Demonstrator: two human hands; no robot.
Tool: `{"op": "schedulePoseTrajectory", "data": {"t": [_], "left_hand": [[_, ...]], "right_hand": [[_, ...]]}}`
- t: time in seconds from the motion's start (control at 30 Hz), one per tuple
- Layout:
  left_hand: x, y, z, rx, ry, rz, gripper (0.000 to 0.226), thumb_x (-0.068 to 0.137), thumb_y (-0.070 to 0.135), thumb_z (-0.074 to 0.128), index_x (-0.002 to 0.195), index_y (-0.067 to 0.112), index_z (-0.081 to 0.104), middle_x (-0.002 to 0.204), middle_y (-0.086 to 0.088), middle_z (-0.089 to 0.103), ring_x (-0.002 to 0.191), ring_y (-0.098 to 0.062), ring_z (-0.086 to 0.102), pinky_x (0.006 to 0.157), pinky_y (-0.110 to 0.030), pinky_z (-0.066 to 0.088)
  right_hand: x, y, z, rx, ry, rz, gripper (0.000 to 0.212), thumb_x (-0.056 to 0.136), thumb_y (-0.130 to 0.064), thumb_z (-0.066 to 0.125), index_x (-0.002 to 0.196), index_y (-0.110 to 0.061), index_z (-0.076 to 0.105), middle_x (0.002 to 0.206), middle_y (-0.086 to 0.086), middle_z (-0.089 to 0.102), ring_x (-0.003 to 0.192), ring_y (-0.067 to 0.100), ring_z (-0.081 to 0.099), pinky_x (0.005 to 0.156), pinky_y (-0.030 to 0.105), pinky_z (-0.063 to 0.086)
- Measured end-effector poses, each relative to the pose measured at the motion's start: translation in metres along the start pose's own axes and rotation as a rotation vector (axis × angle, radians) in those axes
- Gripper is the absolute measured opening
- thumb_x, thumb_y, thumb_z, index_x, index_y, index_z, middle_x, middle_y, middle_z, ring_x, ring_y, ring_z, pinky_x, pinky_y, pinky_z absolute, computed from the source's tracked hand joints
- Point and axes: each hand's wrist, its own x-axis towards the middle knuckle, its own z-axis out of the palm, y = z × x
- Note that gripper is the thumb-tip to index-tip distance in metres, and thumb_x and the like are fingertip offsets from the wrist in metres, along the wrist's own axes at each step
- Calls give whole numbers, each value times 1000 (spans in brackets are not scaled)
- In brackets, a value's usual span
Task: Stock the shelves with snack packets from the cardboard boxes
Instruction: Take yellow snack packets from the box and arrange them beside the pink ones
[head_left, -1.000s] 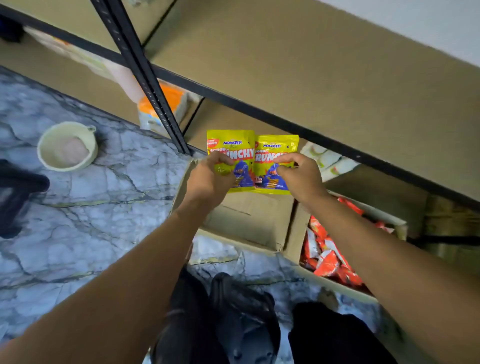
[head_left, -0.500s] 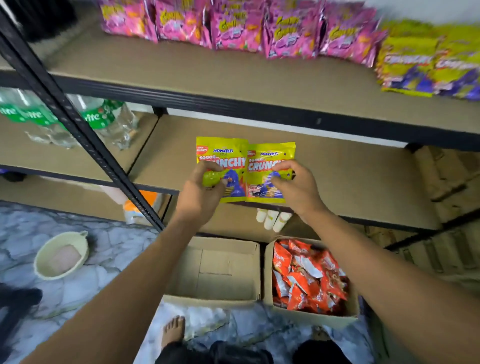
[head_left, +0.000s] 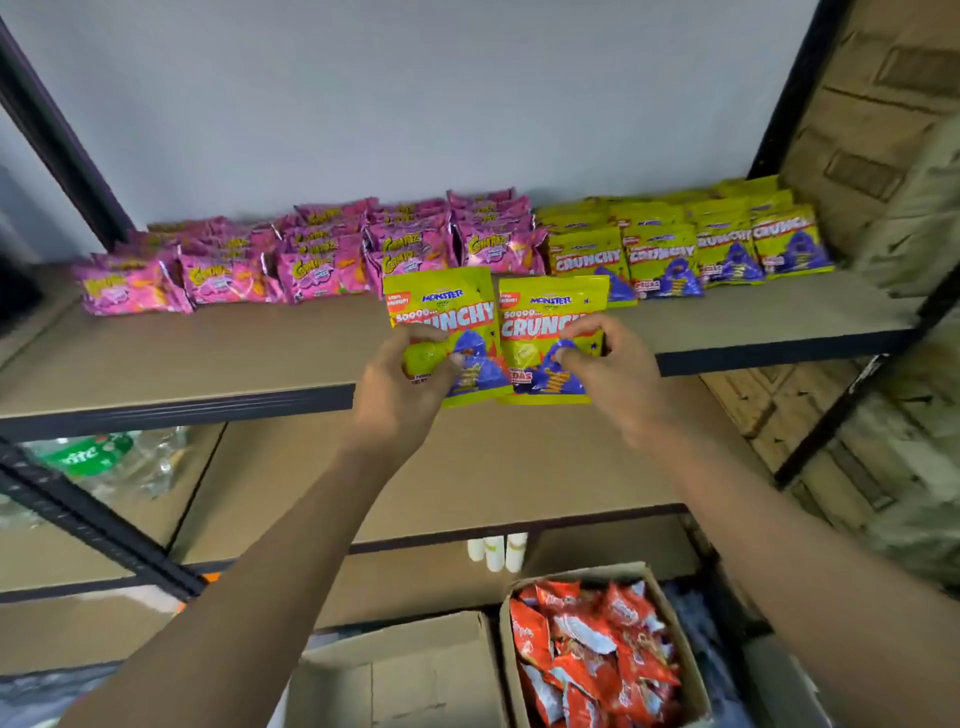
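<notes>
Grips a yellow-green Crunchy packet (head_left: 447, 312) in the left hand (head_left: 400, 395), thumb curled across the front, fingers behind. Pinches a second Crunchy packet (head_left: 545, 317) in the right hand (head_left: 608, 374), thumb and fingertips closed on its right side. Holds both upright and side by side, edges nearly touching, at the front edge of the top shelf (head_left: 208, 353). Cannot tell whether the bottoms rest on the board.

At the back of the top shelf, left and middle: rows of pink packets (head_left: 311, 260), overlapping, leaning back. Right of those, on the same shelf: stocked Crunchy packets (head_left: 675, 249) in rows, just behind the second held packet.

One level below the top shelf: a middle shelf (head_left: 493, 478), bare brown board. Further below, under that board's front edge: small white bottles (head_left: 496, 553).

Below and left of the top shelf, behind a slanted black post (head_left: 93, 525): a clear bottle with a green label (head_left: 88, 454).

Far below the top shelf: a cardboard box (head_left: 670, 587) holding red packets (head_left: 597, 649), and just left of it, touching, a second cardboard box (head_left: 415, 670) with flaps open.
</notes>
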Motion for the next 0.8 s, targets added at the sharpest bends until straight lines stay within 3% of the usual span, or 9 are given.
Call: {"op": "schedulePoseTrajectory", "data": {"t": [0.17, 0.3, 0.47, 0.6, 0.8], "left_hand": [[21, 17, 49, -60, -101, 32, 22, 89, 11, 71, 106, 24, 63, 94, 12, 65, 75, 9, 62, 60, -10, 45], [35, 24, 94, -49, -144, 52, 28, 88, 10, 72, 99, 34, 62, 96, 15, 65, 75, 7, 62, 57, -15, 48], [54, 43, 168, -72, -174, 56, 24, 89, 10, 72, 107, 22, 63, 102, 17, 61, 82, 16, 61, 58, -10, 48], [71, 57, 238, -84, -185, 46, 27, 87, 12, 74, 107, 25, 62, 105, 11, 64, 84, 10, 64, 60, -13, 50], [87, 82, 341, -10, -154, -18, 27, 89, 8, 69, 108, 25, 59, 97, 20, 58, 54, -1, 53, 45, -13, 40]], "right_hand": [[24, 15, -53, 24, 87, -4, 17, 89, -11, 71, 97, -25, 64, 112, -9, 62, 109, 15, 61, 75, 22, 51], [43, 31, -99, 51, 145, 50, 19, 88, -13, 73, 97, -27, 65, 118, -4, 62, 109, 19, 64, 78, 31, 57], [71, 55, -167, 81, 201, 66, 20, 88, -12, 73, 97, -27, 64, 114, -3, 64, 101, 15, 68, 69, 26, 57], [104, 79, -227, 69, 252, 78, 20, 89, -12, 73, 103, -22, 64, 116, -5, 62, 105, 13, 66, 70, 27, 58], [161, 110, -298, 60, 276, 83, 17, 91, -10, 69, 102, -20, 62, 119, -5, 57, 106, 13, 60, 70, 25, 54]]}}
